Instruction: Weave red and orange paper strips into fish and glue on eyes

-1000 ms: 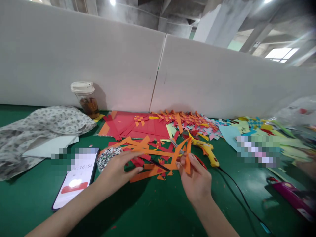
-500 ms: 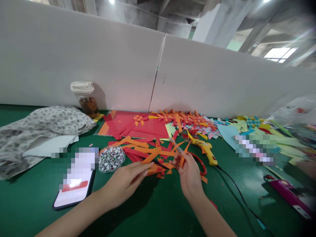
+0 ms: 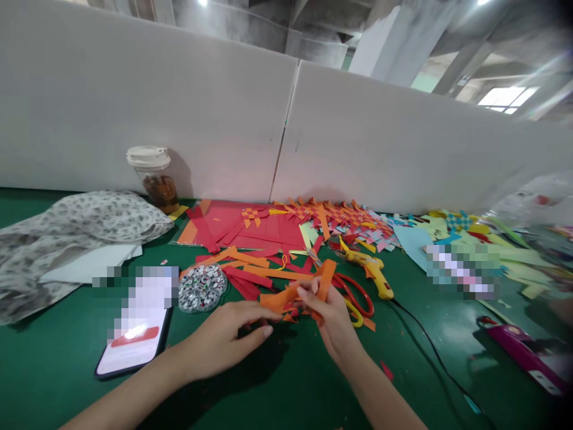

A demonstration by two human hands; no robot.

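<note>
My right hand (image 3: 333, 316) is closed on orange paper strips (image 3: 327, 278), pinching them between thumb and fingers; one strip stands up from the grip. An orange strip (image 3: 277, 298) stretches left from that hand, towards my other one. My left hand (image 3: 228, 334) has its thumb and forefinger apart, close to the strip's end, with nothing visible between them. Scissors with red and yellow handles (image 3: 364, 301) lie just right of my right hand, partly hidden behind it. Small orange and red scraps (image 3: 290, 316) lie under the hands.
Beyond the scissors lies a yellow glue gun (image 3: 369, 269) with a black cord. A clear case of googly eyes (image 3: 203, 288) and a phone (image 3: 138, 322) are at left. Woven orange-red paper pieces (image 3: 331, 212) line the wall. A lidded cup (image 3: 154, 179) stands behind a patterned cloth (image 3: 98, 218).
My left hand has let go of an orange strip and its fingers have parted. My right hand has turned, with the strips still in it, uncovering the yellow part of the scissors' handles.
</note>
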